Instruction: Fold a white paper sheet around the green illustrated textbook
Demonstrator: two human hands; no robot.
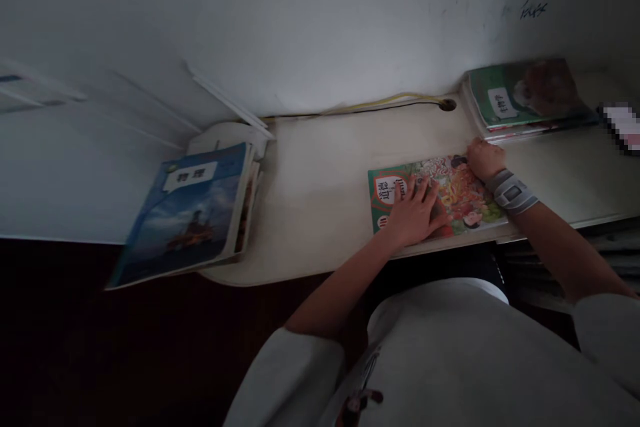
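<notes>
A colourful book with a green spine edge (450,183) lies flat near the front edge of the pale desk (320,173). My left hand (415,213) rests flat on its cover, fingers stretched and spread. My right hand (484,158), with a grey wristband below it, curls over the book's far right corner, fingers bent round the edge.
A stack of books with a blue cover on top (190,213) overhangs the desk's left end. Another stack topped by a green book (525,97) sits at the back right. A yellow and black cable (380,105) runs along the wall into a desk hole.
</notes>
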